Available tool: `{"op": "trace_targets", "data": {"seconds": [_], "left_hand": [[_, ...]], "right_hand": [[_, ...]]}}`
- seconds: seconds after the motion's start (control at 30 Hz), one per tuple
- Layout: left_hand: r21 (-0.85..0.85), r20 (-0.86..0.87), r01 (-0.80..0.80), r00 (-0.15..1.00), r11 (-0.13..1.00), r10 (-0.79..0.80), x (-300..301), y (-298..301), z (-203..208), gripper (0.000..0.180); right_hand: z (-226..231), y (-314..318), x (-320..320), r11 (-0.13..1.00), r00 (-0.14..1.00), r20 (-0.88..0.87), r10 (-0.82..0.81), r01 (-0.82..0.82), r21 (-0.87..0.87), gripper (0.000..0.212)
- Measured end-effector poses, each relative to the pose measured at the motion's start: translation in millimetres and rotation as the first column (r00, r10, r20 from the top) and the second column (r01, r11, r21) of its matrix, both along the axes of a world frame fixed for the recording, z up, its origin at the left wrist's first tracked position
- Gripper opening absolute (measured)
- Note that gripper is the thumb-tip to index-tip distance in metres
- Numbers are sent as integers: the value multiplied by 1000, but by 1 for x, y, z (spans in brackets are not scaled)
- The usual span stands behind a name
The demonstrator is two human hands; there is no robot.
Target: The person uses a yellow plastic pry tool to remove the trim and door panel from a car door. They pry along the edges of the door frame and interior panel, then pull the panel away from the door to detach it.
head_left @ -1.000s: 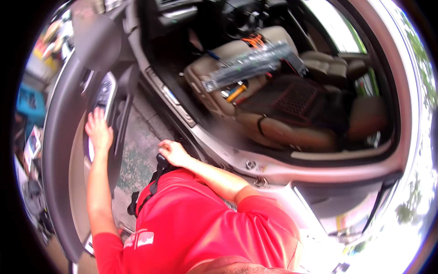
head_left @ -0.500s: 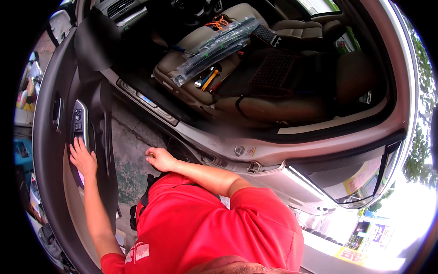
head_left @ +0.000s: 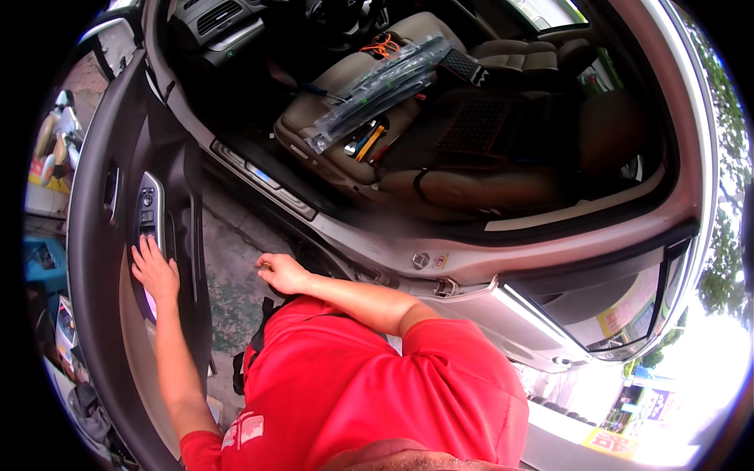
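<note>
My left hand (head_left: 157, 272) rests with its fingers stretched out at the near end of the window switch panel (head_left: 148, 198). That panel is set in the armrest of the opened dark car door (head_left: 100, 259). My right hand (head_left: 287, 274) is in front of my body, above the ground between the door and the sill. Its fingers are curled in, and something small and brownish shows at the fingertips, too small to name.
On the beige front seat (head_left: 302, 118) lie clear plastic-wrapped strips (head_left: 381, 88), an orange cord (head_left: 382, 45) and a yellow-handled tool (head_left: 371, 144). A door sill (head_left: 263, 179) runs along the opening. The rear door (head_left: 542, 326) stands to my right.
The whole view has shifted slightly, so the car and door sit a little further right. Both hands keep nearly the same pose, the left still at the switch panel.
</note>
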State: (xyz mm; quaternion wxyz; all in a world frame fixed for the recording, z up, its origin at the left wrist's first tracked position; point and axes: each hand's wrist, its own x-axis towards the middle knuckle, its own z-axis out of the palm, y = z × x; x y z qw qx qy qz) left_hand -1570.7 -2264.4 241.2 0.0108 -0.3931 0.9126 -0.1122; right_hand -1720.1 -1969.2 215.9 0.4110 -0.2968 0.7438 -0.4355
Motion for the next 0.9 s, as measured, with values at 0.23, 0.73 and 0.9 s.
{"op": "trace_targets", "data": {"seconds": [0.23,0.73,0.9], "left_hand": [[12,-18,18,1000,1000,-17,2,0,3,88],[14,-21,16,1000,1000,-15,1,0,3,88],[14,-12,13,1000,1000,-13,0,0,3,87]], "right_hand": [[0,-8,2,999,999,-15,48,-48,-4,29],[-8,-7,3,999,997,-59,54,-54,-1,30],[-6,-8,2,999,998,-51,47,-47,-5,30]]}}
